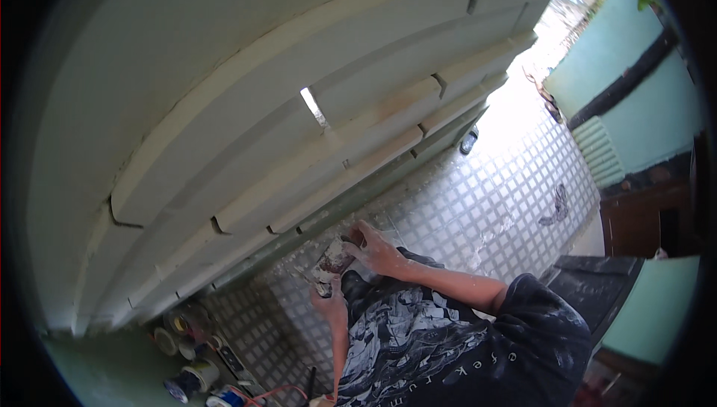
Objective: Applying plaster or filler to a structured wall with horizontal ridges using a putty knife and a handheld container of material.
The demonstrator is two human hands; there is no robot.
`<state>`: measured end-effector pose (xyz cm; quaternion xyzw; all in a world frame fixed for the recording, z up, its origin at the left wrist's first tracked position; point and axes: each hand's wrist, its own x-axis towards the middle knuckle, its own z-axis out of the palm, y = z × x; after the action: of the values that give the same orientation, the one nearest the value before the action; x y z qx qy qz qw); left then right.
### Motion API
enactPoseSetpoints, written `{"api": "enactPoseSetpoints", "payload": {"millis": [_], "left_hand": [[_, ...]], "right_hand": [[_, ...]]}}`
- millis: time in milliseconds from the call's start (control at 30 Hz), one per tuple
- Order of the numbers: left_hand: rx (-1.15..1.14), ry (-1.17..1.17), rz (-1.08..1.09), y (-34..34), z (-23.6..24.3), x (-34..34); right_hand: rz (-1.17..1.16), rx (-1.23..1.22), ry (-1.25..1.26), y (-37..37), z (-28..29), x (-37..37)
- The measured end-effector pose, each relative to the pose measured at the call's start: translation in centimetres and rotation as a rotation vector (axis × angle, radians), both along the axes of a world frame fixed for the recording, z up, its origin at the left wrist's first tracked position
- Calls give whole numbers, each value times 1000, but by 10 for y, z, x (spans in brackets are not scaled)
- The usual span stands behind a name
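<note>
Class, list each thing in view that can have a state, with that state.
Left hand: fingers bent, grip unclear
Right hand: fingers curled, grip unclear
Brown slab: smeared with pale paste
Dark sleeve: dusted white
Tile floor: pale debris in places
Orange cord: loosely curved
Panel slit: open, daylight showing through

A dark short-sleeved T-shirt (515, 366) bears a ragged white-and-grey print (411, 328) and pale lettering (470, 370); its sleeve (549, 317) is smudged whitish. The left hand (329, 302) and right hand (379, 255) are bare.
</note>
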<state>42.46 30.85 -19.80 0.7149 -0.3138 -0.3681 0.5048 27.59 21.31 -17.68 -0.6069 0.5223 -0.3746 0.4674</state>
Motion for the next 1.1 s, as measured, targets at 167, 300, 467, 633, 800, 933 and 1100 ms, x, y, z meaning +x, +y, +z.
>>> {"api": "enactPoseSetpoints", "payload": {"millis": [167, 300, 467, 633, 800, 933, 1100], "left_hand": [[-118, -385, -120, -24, 6, 45], [-107, -6, -330, -48, 22, 78], [7, 141, -502, -81, 13, 93], [-55, 29, -818, -99, -1, 98], [-88, -41, -1090, -111, -3, 93], [-141, -43, -1328, -111, -3, 65], [61, 302, -1361, -108, -3, 28]], "right_hand": [[-14, 103, 12, 6, -9, 24], [-226, 40, -18, 18, -13, 50], [-520, -7, -10, 27, -16, 71], [-592, 146, 45, 50, -14, 61], [-603, 50, -31, 87, -7, 43], [-694, 127, 270, 108, -4, 40], [-818, 52, 2, 118, 2, 23]]}}
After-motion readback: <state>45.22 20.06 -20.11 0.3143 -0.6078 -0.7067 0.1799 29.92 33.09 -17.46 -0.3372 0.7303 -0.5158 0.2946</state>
